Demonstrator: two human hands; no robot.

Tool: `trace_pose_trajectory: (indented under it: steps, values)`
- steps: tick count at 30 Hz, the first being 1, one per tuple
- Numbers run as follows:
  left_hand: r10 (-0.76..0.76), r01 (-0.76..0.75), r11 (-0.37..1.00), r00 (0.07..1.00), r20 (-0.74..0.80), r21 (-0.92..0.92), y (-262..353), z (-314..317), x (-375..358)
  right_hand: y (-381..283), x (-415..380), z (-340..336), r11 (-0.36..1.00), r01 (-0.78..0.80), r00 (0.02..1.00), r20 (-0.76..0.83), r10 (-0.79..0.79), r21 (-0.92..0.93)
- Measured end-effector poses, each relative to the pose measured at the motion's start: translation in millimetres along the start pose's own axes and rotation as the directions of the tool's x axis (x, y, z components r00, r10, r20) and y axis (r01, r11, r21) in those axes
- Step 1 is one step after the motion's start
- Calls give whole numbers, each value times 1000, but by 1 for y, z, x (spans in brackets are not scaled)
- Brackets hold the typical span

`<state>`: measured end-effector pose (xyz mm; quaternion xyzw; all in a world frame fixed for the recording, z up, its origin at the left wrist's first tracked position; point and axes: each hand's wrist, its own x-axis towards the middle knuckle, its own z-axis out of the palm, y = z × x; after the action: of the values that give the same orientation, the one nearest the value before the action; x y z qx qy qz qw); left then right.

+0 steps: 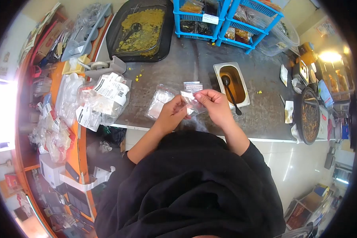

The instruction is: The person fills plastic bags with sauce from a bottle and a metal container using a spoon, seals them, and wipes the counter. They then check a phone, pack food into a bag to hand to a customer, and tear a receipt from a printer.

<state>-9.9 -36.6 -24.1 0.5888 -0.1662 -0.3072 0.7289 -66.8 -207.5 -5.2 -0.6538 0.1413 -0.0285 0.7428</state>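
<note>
Near the table's front edge, my left hand (173, 114) and my right hand (215, 105) meet over a small clear plastic bag (190, 100) with a whitish patch. Both hands are closed, pinching it between thumb and fingers. What the bag contains, if anything, I cannot make out. Just left of my left hand lie flat clear plastic bags (158, 101). A small stack of printed packets or labels (193, 85) sits right behind my fingers. To the right of my right hand stands a metal pan (243, 88) of brown sauce, with a black spoon (231, 95) leaning in it.
A large black tray (112, 47) of yellow-green food stands at the back left, a tape dispenser (103, 66) before it. Labelled plastic bags (107, 93) pile up at left. Blue racks (198, 16) stand behind. A round dark tray (309, 115) is at the right edge.
</note>
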Motion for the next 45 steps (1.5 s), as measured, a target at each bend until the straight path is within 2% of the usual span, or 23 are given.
trace_pose_trajectory:
  steps: [4, 7, 10, 11, 14, 18, 20, 21, 23, 24, 25, 26, 27, 28, 30, 31, 34, 37, 38, 40, 41, 43, 45]
  values:
    - [58, -61, 987, 998, 20, 150, 10, 12, -6, 5, -8, -4, 998, 46, 999, -6, -47, -46]
    - [100, -96, 971, 995, -11, 220, 1, 12, -7, -4, -19, -7, 928, 284, 893, -287, -348, -243]
    - [148, -135, 931, 989, -11, 338, -2, 22, -6, -30, -39, -17, 799, 294, 947, 44, -319, -524]
    - [163, -150, 908, 987, 1, 390, -1, 28, -6, -32, -43, -14, 875, 220, 975, 66, -213, -430]
    - [65, -63, 968, 998, -2, 242, 6, 49, -5, -24, -48, -29, 908, 102, 995, 58, -86, -407]
    - [74, -85, 949, 996, 46, 304, 4, 70, -5, -21, -59, -50, 884, 159, 986, 27, -164, -439]
    - [143, -158, 894, 987, 67, 419, -1, 78, -4, -19, -56, -60, 791, 250, 939, -59, -339, -558]
    - [98, -115, 911, 993, 62, 396, 1, 82, -2, -21, -54, -66, 731, 286, 899, -91, -429, -620]
    - [13, -29, 938, 999, 48, 346, 8, 90, 2, -32, -58, -78, 599, 421, 871, 120, -476, -681]
    - [-31, 11, 919, 999, 44, 394, 14, 92, 4, -37, -60, -83, 536, 485, 848, 223, -480, -691]
    - [-76, 52, 895, 996, 36, 443, 22, 93, 9, -41, -61, -89, 396, 615, 770, 410, -490, -682]
    - [-122, 95, 867, 992, 23, 489, 27, 91, 13, -47, -63, -93, 409, 613, 782, 448, -432, -676]
    - [-156, 68, 737, 985, 72, 672, 29, 86, 18, -52, -65, -96, 422, 611, 790, 486, -373, -670]
    - [-137, 37, 814, 982, 130, 579, 29, 91, 18, -56, -65, -100, 434, 610, 792, 524, -313, -663]
    - [-71, -18, 931, 970, 231, 364, 33, 102, 18, -56, -62, -109, 458, 640, 768, 544, -338, -618]
    - [-153, 54, 977, 856, 494, 208, 36, 98, 18, -55, -60, -113, 470, 653, 755, 553, -351, -593]
    - [-82, 65, 997, 702, 708, 51, 29, 108, 17, -56, -59, -126, 560, 589, 781, 588, -210, -583]
    - [-154, 146, 987, 759, 632, 66, 27, 105, 16, -62, -49, -136, 760, 478, 793, 589, -158, -441]
    - [-164, 163, 985, 785, 597, 57, 26, 105, 15, -56, -41, -144, 743, 493, 814, 541, -210, -452]
    - [-21, 64, 996, 840, 542, -62, 16, 103, 21, -43, -20, -167, 709, 516, 841, 440, -315, -481]
    - [52, 9, 993, 860, 508, -117, 11, 102, 24, -45, -18, -176, 517, 535, 836, 508, -209, -668]
    - [109, -81, 991, 950, 294, -104, 5, 102, 27, -32, -21, -175, 316, 580, 814, 529, -238, -751]
    - [180, -179, 984, 976, 122, -21, -2, 102, 31, -21, -20, -173, 231, 562, 821, 501, -274, -795]
